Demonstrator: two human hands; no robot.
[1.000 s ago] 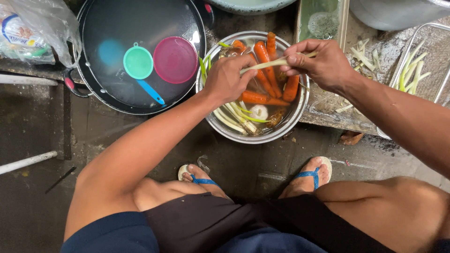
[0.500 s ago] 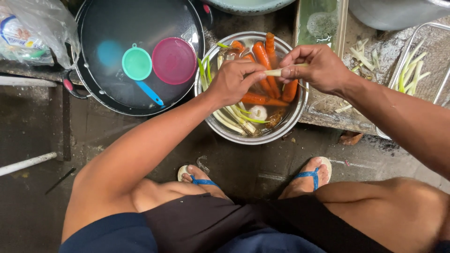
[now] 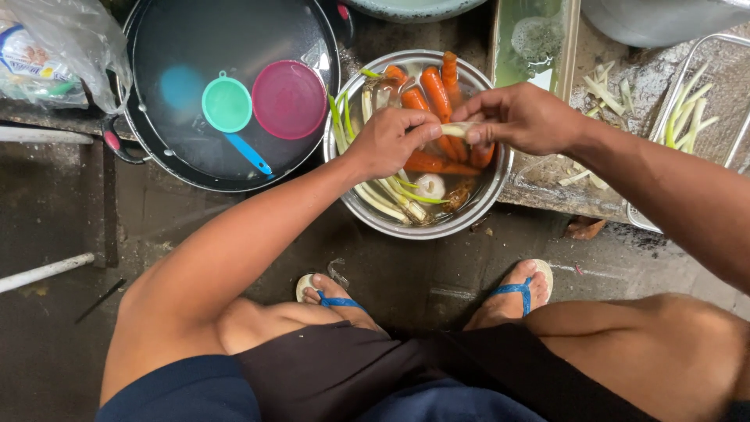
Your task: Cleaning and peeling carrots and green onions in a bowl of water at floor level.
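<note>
Wet, grimy concrete floor with a person squatting over it in blue flip-flops [image 3: 509, 291]. Right in front sits a steel bowl [image 3: 391, 223] of water with carrots [image 3: 428, 87], pale green stalks [image 3: 391, 199] and a round white bulb [image 3: 429, 186]. Both hands are up over the bowl — left hand [image 3: 388, 142] and right hand [image 3: 525, 119] each pinched shut on an end of one short pale stalk piece [image 3: 459, 129], fingertips nearly meeting. Off to the left there's a big dark pan [image 3: 148, 160] of water with a teal strainer [image 3: 228, 105] and a pink lid [image 3: 289, 99] floating in it — wire basket [image 3: 687, 74] of trimmed stalks on the right.
</note>
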